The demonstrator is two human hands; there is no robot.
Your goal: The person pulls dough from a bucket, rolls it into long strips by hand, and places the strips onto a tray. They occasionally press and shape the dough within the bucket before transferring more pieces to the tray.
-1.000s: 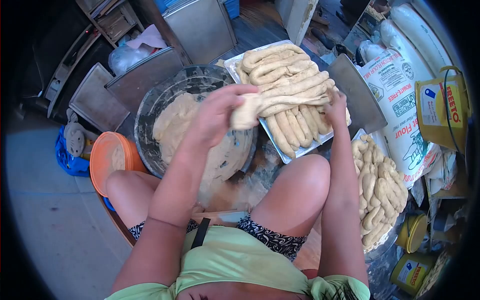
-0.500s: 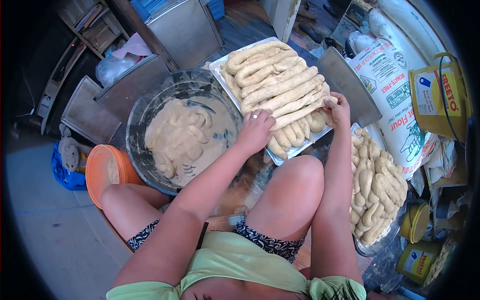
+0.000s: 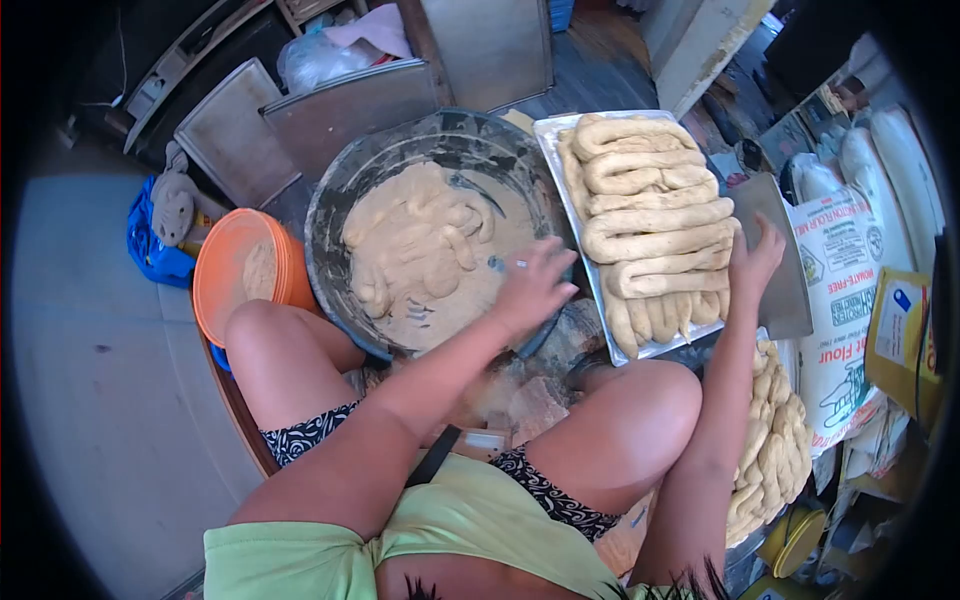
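Note:
Long ropes of pale dough (image 3: pixel 660 220) lie folded back and forth across a metal tray (image 3: pixel 552 150), layered over more rolls that show at its near end. My left hand (image 3: pixel 538 285), fingers spread and holding nothing, is over the right side of a large black tub (image 3: pixel 335 200). Inside the tub, more dough strips (image 3: pixel 410 240) lie in a light brown powder. At the tray's right edge is my right hand (image 3: pixel 757 258), its fingers apart and its thumb close beside the ends of the dough ropes.
An orange bucket (image 3: pixel 215 275) with powder stands left of the tub. A second heap of dough rolls (image 3: pixel 775 450) lies by my right arm. Flour sacks (image 3: pixel 840 300) and a yellow bucket (image 3: pixel 900 340) are at the right. Metal sheets (image 3: pixel 355 115) lean behind the tub.
Both hands have let go of the dough rope, which now lies folded on the tray. My left hand has moved over the tub. The view has shifted, so things appear farther right.

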